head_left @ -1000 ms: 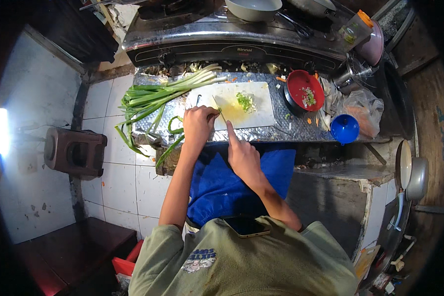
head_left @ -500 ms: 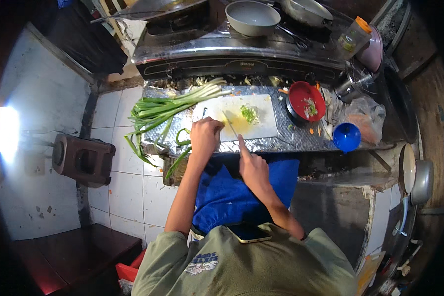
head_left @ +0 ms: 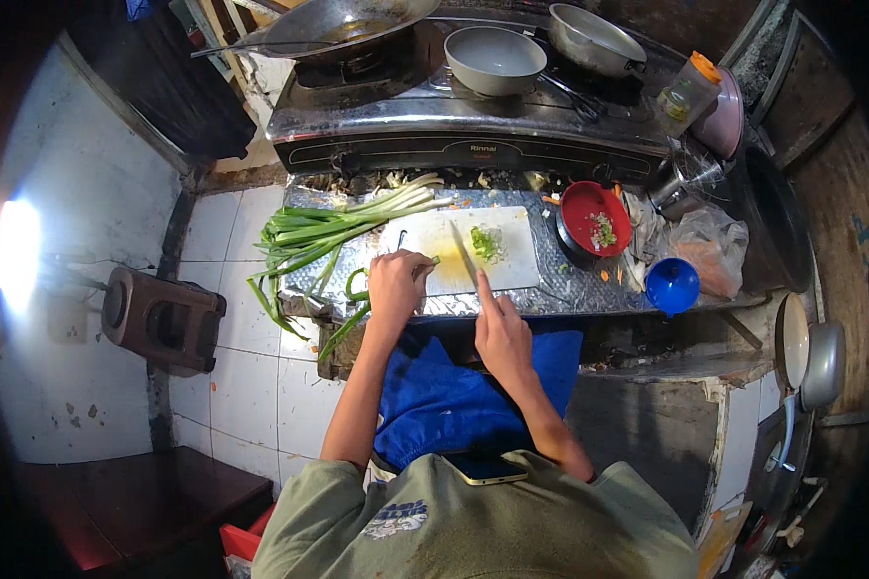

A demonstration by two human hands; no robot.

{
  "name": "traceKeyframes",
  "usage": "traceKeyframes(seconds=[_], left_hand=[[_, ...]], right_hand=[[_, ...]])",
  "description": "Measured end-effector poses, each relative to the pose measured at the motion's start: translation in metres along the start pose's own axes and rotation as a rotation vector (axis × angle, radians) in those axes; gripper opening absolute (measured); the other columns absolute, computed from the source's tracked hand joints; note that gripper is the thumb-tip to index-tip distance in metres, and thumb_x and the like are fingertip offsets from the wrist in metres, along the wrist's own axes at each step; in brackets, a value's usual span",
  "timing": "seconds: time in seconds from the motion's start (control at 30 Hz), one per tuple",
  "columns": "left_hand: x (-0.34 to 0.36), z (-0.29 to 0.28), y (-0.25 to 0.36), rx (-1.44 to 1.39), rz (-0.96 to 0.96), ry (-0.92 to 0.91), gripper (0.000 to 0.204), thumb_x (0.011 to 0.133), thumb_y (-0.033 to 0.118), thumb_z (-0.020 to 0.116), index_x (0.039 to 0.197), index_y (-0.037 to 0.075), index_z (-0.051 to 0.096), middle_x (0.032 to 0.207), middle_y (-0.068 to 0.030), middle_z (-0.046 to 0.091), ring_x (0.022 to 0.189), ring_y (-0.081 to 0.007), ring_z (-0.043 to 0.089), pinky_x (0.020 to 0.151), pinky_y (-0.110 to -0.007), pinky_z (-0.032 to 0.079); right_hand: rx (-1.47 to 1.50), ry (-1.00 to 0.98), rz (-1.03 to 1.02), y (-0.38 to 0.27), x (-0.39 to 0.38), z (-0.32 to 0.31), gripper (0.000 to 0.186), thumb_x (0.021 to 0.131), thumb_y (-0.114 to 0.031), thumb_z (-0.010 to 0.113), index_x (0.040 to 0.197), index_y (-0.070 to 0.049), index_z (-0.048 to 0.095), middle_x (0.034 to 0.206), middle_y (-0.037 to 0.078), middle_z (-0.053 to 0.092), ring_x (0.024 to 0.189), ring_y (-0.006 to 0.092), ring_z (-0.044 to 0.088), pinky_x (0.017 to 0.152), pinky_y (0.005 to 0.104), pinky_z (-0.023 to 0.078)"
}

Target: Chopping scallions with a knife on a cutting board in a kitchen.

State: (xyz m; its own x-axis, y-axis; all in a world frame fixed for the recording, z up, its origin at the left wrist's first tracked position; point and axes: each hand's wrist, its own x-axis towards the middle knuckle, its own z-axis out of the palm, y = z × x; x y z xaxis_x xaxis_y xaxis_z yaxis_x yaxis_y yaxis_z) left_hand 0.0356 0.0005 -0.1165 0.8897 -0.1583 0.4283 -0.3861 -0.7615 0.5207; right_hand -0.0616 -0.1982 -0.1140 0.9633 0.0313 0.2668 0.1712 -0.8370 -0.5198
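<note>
On the white cutting board [head_left: 500, 270] my left hand [head_left: 397, 284] pinches a short green onion stalk [head_left: 435, 260] at the board's left part. My right hand [head_left: 498, 328] grips a knife [head_left: 462, 246], its index finger along the blade, which now lies a little right of the stalk's cut end. A small heap of chopped green onion [head_left: 485, 242] sits beside the blade. A bunch of long green onions [head_left: 319, 227] lies on the foil-covered counter [head_left: 574, 289] to the left of the board.
Right of the board are a red bowl [head_left: 595, 203], blue bowl [head_left: 672, 287] and plastic bag [head_left: 707, 261]. The stove [head_left: 386, 116] behind holds a wok [head_left: 343, 24], grey bowl [head_left: 495, 60] and pan [head_left: 597, 39]. A brown stool [head_left: 164, 318] stands at left.
The whole scene appears lower in the picture. The knife in my right hand has shifted slightly rightward on the board, away from my left fingers, exposing the stalk's end.
</note>
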Motion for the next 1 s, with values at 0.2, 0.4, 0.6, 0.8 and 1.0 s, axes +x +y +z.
traceKeyframes(seconds=[0.2, 0.4, 0.6, 0.8, 1.0], left_hand=[[-0.001, 0.002, -0.002, 0.013, 0.007, 0.024, 0.011, 0.079, 0.013, 0.081, 0.089, 0.007, 0.082, 0.084, -0.0114, 0.077, 0.074, -0.0307, 0.073, 0.072, -0.039, 0.057], [-0.001, 0.001, -0.002, 0.02, 0.007, -0.002, 0.01, 0.079, 0.013, 0.081, 0.088, 0.008, 0.082, 0.085, -0.0109, 0.077, 0.074, -0.0305, 0.073, 0.073, -0.04, 0.057], [-0.001, 0.001, -0.001, -0.005, 0.005, -0.002, 0.011, 0.077, 0.011, 0.08, 0.088, 0.007, 0.082, 0.086, -0.0108, 0.077, 0.075, -0.0309, 0.073, 0.074, -0.04, 0.057], [0.001, 0.001, -0.004, 0.006, -0.001, -0.036, 0.012, 0.077, 0.009, 0.08, 0.089, 0.007, 0.081, 0.088, -0.0126, 0.076, 0.076, -0.0334, 0.072, 0.073, -0.041, 0.057], [0.003, 0.003, -0.008, -0.022, -0.103, -0.125, 0.01, 0.079, 0.015, 0.08, 0.088, 0.012, 0.081, 0.086, -0.009, 0.074, 0.081, -0.0331, 0.07, 0.082, -0.045, 0.052]], right_hand=[[0.048, -0.108, -0.029, -0.014, 0.003, 0.019, 0.066, 0.095, -0.011, 0.062, 0.158, -0.018, 0.043, 0.098, 0.015, 0.061, 0.067, 0.0388, 0.068, 0.061, 0.0514, 0.058], [0.055, -0.111, -0.056, -0.014, 0.001, 0.025, 0.066, 0.095, -0.012, 0.062, 0.158, -0.018, 0.043, 0.099, 0.016, 0.06, 0.069, 0.0393, 0.068, 0.062, 0.0511, 0.058], [0.002, -0.113, -0.063, -0.016, 0.0, 0.026, 0.069, 0.094, -0.012, 0.063, 0.159, -0.019, 0.04, 0.099, 0.017, 0.059, 0.067, 0.0388, 0.068, 0.06, 0.0507, 0.058], [-0.106, -0.14, -0.055, -0.026, -0.002, 0.026, 0.073, 0.092, -0.007, 0.061, 0.16, -0.016, 0.037, 0.099, 0.016, 0.059, 0.063, 0.037, 0.069, 0.056, 0.0494, 0.058], [-0.175, -0.162, -0.039, -0.033, 0.005, 0.03, 0.074, 0.09, -0.001, 0.058, 0.16, -0.014, 0.037, 0.1, 0.017, 0.059, 0.063, 0.0366, 0.07, 0.056, 0.0488, 0.06]])
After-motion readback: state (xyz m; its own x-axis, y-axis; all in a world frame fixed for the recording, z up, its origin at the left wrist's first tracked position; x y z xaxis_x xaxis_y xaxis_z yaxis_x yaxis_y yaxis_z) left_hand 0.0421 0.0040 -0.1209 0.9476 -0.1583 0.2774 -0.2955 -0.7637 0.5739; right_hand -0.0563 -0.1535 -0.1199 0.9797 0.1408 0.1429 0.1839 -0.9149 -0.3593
